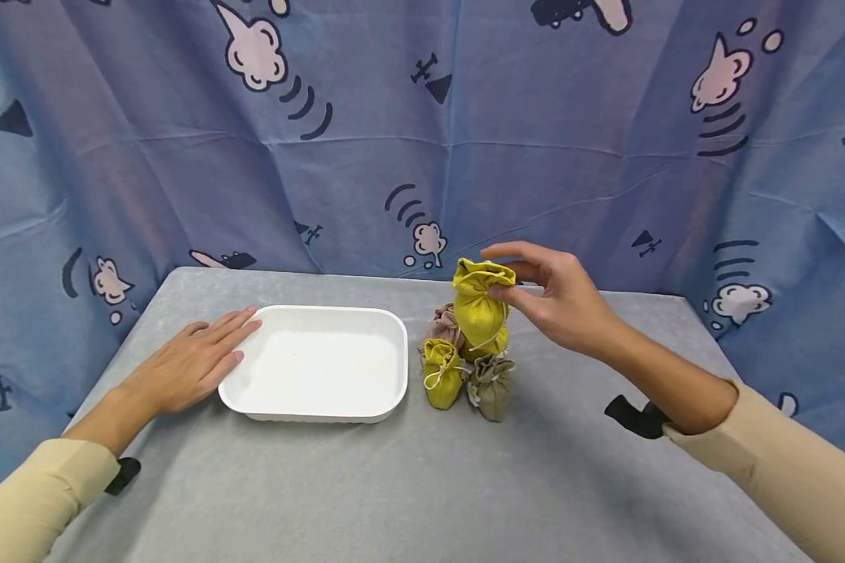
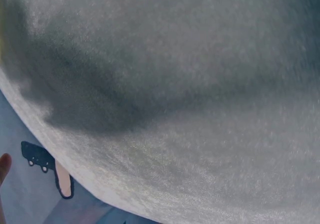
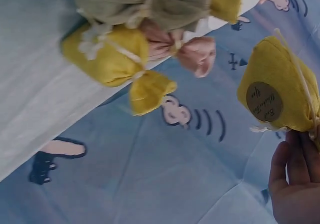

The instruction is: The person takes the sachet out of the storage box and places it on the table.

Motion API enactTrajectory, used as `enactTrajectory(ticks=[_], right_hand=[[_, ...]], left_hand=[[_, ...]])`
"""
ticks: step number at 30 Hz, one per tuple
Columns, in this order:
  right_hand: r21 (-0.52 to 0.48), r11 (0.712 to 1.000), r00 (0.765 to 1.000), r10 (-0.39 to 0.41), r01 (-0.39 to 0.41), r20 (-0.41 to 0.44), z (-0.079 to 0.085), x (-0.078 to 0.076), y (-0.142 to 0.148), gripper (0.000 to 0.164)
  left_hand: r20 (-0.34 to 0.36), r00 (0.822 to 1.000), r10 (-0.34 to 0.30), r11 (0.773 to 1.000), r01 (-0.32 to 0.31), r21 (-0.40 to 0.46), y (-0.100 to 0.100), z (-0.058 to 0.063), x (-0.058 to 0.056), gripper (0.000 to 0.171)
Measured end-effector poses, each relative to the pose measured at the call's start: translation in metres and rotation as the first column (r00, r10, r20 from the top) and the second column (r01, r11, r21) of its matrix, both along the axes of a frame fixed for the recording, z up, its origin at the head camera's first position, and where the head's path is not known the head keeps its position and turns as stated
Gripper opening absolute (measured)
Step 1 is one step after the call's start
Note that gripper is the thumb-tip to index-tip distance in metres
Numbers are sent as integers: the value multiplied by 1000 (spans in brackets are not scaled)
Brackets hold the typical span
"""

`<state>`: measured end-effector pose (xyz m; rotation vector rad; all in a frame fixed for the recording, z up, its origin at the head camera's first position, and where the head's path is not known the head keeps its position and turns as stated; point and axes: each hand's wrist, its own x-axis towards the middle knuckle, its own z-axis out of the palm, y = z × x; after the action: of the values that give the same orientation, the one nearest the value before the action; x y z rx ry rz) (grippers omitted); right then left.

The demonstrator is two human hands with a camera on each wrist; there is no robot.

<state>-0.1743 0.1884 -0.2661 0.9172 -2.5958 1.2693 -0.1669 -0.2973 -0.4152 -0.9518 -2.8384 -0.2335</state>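
My right hand (image 1: 559,297) pinches a yellow drawstring pouch (image 1: 480,305) by its gathered neck, holding it above a small group of pouches. In the right wrist view this held pouch (image 3: 272,83) shows a round brown label. Below it stand another yellow pouch (image 1: 442,379) with a white cord, a grey-green pouch (image 1: 491,391), a pinkish pouch (image 1: 445,324) and a partly hidden yellow pouch (image 1: 494,344). My left hand (image 1: 193,363) lies with straight fingers on the left rim of a white rectangular tray (image 1: 313,416). Only a fingertip (image 2: 4,166) of it shows in the left wrist view.
The grey table (image 1: 422,493) carries the tray left of the pouches. A blue patterned curtain (image 1: 366,156) hangs behind the table and along its sides. Dark straps (image 1: 637,416) show by both forearms.
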Motion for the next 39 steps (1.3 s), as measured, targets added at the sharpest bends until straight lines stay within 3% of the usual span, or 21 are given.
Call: enactTrajectory(ticks=[11, 17, 28, 39], right_hand=[[11, 994, 994, -104, 104, -16, -13, 7, 46, 43], [28, 988, 988, -155, 154, 21, -32, 7, 63, 43], [57, 982, 981, -184, 180, 66, -74, 1, 79, 44], [78, 974, 963, -221, 211, 151, -101, 0, 79, 42]], left_hand=[[-4, 1000, -10, 1000, 10, 0, -2, -2, -1, 53], [-16, 1000, -16, 1000, 16, 1, -3, -2, -1, 53], [-7, 1000, -11, 1000, 11, 2, -3, -2, -1, 53], [15, 1000, 6, 1000, -6, -8, -1, -1, -1, 53]])
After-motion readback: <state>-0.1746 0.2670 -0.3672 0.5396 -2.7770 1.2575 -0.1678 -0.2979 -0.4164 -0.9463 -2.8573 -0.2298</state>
